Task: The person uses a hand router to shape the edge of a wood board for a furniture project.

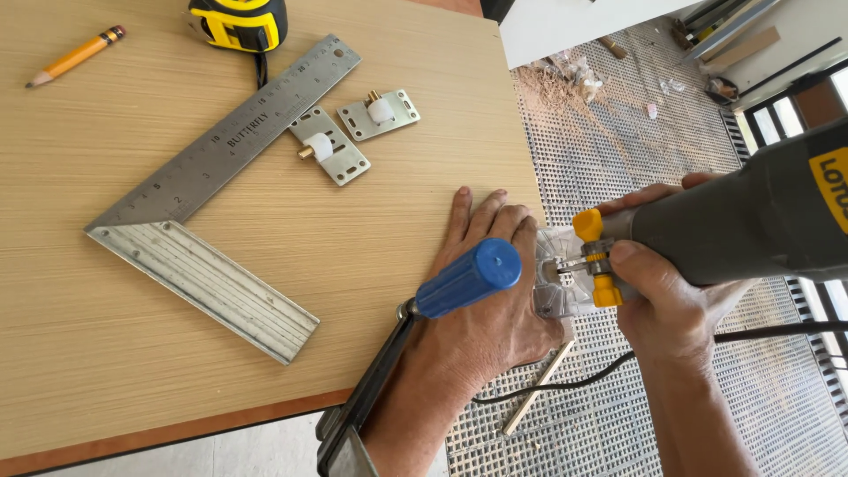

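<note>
My left hand lies flat, fingers together, on the right edge of a light wooden board. A clamp with a blue handle crosses over that hand and wrist. My right hand grips a grey power trimmer held sideways. Its clear base with yellow knobs presses against the board's edge beside my left fingers. A black cord trails from the tool under my right wrist.
On the board lie a steel try square, two metal roller brackets, a yellow tape measure and a pencil. A perforated grey mat with sawdust and a wooden stick covers the floor at right.
</note>
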